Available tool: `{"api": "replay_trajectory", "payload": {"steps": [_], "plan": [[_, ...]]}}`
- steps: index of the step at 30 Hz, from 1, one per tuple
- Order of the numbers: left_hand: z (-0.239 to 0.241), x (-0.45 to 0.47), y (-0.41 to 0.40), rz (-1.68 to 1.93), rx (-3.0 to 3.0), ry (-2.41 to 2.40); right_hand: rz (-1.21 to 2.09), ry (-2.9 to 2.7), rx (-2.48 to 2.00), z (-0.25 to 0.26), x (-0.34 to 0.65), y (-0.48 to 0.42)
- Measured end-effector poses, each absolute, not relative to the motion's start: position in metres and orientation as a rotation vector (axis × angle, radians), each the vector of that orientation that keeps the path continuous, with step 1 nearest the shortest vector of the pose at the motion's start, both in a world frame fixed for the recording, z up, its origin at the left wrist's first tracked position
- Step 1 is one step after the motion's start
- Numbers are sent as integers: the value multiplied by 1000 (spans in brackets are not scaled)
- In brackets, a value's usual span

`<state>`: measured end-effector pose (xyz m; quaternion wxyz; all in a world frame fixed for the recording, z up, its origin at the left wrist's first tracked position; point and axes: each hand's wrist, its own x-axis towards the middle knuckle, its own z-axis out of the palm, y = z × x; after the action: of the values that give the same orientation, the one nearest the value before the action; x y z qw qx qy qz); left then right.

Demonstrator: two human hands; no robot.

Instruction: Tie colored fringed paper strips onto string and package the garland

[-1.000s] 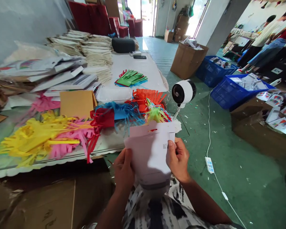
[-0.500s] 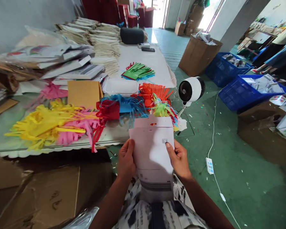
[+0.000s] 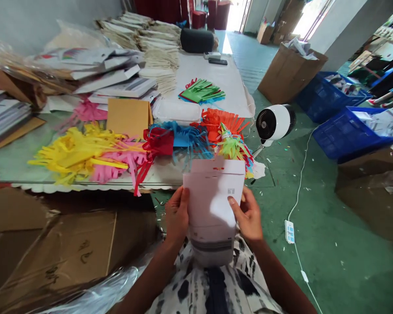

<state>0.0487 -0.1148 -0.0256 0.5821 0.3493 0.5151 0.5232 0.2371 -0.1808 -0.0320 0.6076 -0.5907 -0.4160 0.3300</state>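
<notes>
Both hands hold a white paper packet (image 3: 212, 205) upright over my lap. My left hand (image 3: 177, 216) grips its left edge, thumb on the front. My right hand (image 3: 249, 216) grips the right edge, thumb pressed near a small grey mark on the paper. The packet's top flap stands open with a red mark showing. Just beyond it, at the table's near edge, lie fringed paper pieces in several colours: yellow (image 3: 72, 152), pink (image 3: 114, 168), red (image 3: 159, 141), blue (image 3: 186, 137), orange (image 3: 221, 122) and a mixed green bundle (image 3: 232, 148).
A long table (image 3: 6, 163) runs away on the left, stacked with printed sheets (image 3: 118, 83) and paper bundles (image 3: 157, 43). A small white fan (image 3: 275, 124) stands at the table corner. Blue crates (image 3: 350, 131), cardboard boxes (image 3: 290, 69) and a power strip (image 3: 289, 231) sit on the green floor. Flattened cardboard (image 3: 62, 253) lies lower left.
The view has swung left and down, so the table shifted right in view. The packet is drawn slightly closer; both hands keep their grip on it.
</notes>
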Motion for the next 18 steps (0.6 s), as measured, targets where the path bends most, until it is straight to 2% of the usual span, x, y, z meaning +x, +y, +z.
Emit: {"api": "replay_trajectory", "payload": {"steps": [5,11,18], "plan": [[-7,45,-125,1217,828,1172,496,-875,-1338,-5,231,-171],[15,31,-114,1398,734,1011,490,-872,-1277,7,213,-165],[8,47,-118,1465,643,1156,514,-887,-1206,16,205,-149]]}}
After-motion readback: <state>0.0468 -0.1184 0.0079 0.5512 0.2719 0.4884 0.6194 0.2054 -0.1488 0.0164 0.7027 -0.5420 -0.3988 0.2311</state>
